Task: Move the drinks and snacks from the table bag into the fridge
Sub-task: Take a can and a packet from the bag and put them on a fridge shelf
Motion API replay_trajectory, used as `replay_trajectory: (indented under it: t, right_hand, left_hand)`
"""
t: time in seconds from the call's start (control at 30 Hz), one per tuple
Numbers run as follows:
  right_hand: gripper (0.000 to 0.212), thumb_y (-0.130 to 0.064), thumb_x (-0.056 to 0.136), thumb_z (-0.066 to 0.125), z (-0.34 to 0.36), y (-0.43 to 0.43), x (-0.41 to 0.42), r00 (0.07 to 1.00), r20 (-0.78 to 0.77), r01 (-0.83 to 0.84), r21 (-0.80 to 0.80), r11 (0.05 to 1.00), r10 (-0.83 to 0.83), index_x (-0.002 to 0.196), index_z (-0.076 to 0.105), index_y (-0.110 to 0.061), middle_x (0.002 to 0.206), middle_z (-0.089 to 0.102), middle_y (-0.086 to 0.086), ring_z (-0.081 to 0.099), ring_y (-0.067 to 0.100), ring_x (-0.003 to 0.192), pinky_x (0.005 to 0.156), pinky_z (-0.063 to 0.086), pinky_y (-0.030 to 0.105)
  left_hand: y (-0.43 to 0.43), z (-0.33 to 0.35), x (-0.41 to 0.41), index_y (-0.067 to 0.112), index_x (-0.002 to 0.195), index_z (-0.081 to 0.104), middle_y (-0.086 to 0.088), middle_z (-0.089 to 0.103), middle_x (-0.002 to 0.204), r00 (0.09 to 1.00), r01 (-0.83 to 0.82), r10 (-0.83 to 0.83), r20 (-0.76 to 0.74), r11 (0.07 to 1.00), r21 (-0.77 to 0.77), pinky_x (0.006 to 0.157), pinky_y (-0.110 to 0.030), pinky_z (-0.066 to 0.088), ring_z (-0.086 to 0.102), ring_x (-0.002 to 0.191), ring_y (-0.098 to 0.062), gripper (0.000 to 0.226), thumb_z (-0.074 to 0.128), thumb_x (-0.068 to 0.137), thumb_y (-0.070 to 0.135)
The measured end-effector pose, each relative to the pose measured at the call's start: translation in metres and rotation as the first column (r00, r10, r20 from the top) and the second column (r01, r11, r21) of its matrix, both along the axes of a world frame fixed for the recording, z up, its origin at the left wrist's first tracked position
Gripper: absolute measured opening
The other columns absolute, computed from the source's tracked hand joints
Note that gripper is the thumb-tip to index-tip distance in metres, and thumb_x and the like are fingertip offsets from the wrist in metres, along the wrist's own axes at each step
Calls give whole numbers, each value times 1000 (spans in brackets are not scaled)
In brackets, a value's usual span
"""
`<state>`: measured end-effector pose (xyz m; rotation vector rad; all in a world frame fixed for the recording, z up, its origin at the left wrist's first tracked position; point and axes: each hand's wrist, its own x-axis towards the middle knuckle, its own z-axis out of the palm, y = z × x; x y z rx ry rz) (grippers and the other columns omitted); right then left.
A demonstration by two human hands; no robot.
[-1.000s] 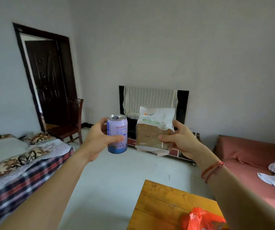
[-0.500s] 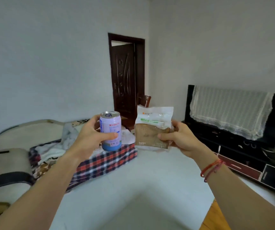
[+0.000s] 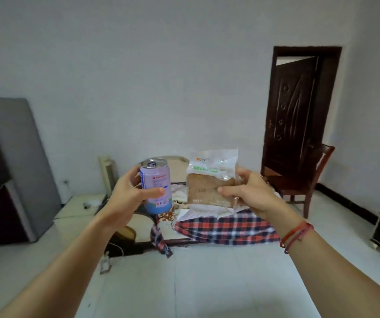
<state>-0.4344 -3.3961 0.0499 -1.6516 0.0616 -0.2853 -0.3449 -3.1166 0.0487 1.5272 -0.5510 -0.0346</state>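
Lilac-and-blue drink can (image 3: 155, 187): upright, gripped by the left hand (image 3: 129, 193), thumb across the label, fingers (image 3: 132, 177) curled round the back.

Clear-and-white snack packet (image 3: 210, 177), brown contents: upright, pinched at its right edge by the right hand (image 3: 251, 191), thumb on the face, the rest behind it.

Position: both items are held out in front, side by side and apart, above the floor. Neither is in the fridge (image 3: 12, 168).

Change: the grips match those of a second ago, but the view has swung left. The wooden surface and orange bag have left the frame. The dark door (image 3: 292, 115) now stands at right, the plaid-covered bed (image 3: 225, 226) lies straight ahead behind the items, and the grey fridge has newly appeared at far left, well apart from the hands.

Meaning: carry stage, with the turn toward the fridge likely under way. Its dark front looks closed, and both hands are full, so one item probably needs tucking or setting down before the door can be opened. What remains in the bag cannot be told.
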Motion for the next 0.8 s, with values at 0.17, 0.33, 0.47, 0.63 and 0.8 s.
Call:
replay_trajectory:
  t: [0.17, 0.33, 0.47, 0.63, 0.8]
  right_hand:
    - [49, 4, 78, 80, 4, 37, 33, 978, -15, -208, -19, 978, 208, 121, 66, -17, 108, 75, 16, 74, 29, 97, 74, 58, 36]
    - [45, 3, 79, 80, 7, 88, 58, 930, -19, -368, -43, 929, 368, 116, 68, -17, 103, 76, 16, 74, 26, 84, 66, 53, 35]
    - [42, 7, 78, 78, 8, 144, 71, 864, -4, -503, -37, 864, 503, 109, 72, -21, 104, 75, 19, 73, 29, 87, 70, 55, 39]
    - [46, 13, 79, 73, 5, 225, 75, 776, -6, -630, -49, 775, 630, 114, 69, -18, 104, 76, 16, 73, 32, 94, 89, 58, 54]
    - [48, 13, 78, 72, -1, 311, 74, 700, 0, -712, -68, 699, 714, 113, 70, -21, 101, 76, 13, 70, 40, 105, 96, 51, 64]
  left_hand:
    - [49, 2, -24, 14, 115, 62, -9, 74, 102, 982, -186, 186, -18, 982, -9, 74, -38, 57, 72, 91, -26, 68, 87, 54, -1]
    - [107, 4, -49, 15, 110, 63, -9, 75, 97, 932, -363, 363, 5, 932, -9, 68, -32, 57, 73, 87, -25, 57, 84, 62, -9]
    - [158, 6, -76, 14, 112, 63, -8, 75, 98, 869, -495, 495, 13, 869, -19, 70, -33, 60, 73, 87, -22, 61, 82, 55, 2]
    - [220, 3, -117, 23, 112, 65, -4, 74, 98, 783, -621, 622, 25, 783, -18, 71, -31, 60, 72, 86, -18, 61, 79, 56, 0]
    - [284, 3, -158, 28, 112, 64, 1, 74, 99, 676, -737, 736, 35, 676, 0, 69, -29, 58, 71, 90, -18, 64, 80, 54, 7]
